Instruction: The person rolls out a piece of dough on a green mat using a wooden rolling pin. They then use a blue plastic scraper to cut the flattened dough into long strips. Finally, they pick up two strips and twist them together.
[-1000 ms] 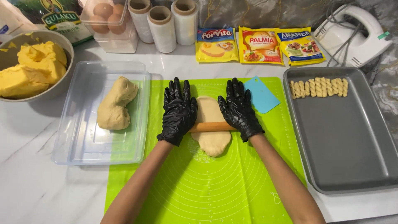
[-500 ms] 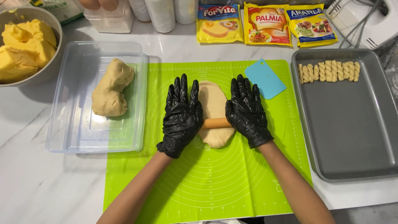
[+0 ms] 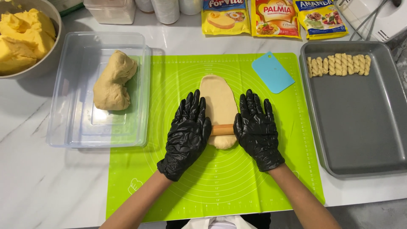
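A flattened oval of pale dough [image 3: 218,101] lies in the middle of a bright green silicone mat [image 3: 212,178]. A wooden rolling pin [image 3: 222,129] lies across the near end of the dough. My left hand [image 3: 186,133] in a black glove presses flat on the pin's left end. My right hand [image 3: 256,129], also gloved in black, presses on the right end. Both palms cover the pin's ends, so only its short middle part shows.
A clear plastic container [image 3: 72,123] with a lump of dough [image 3: 113,81] sits left of the mat. A bowl of yellow butter [image 3: 23,36] stands far left. A blue scraper [image 3: 272,72] lies on the mat. A grey baking tray [image 3: 360,135] holds several twisted dough sticks [image 3: 338,64]. Three packets [image 3: 273,17] lie behind.
The rolling pin and both hands have moved toward me along the dough. The dough is now longer and flatter.
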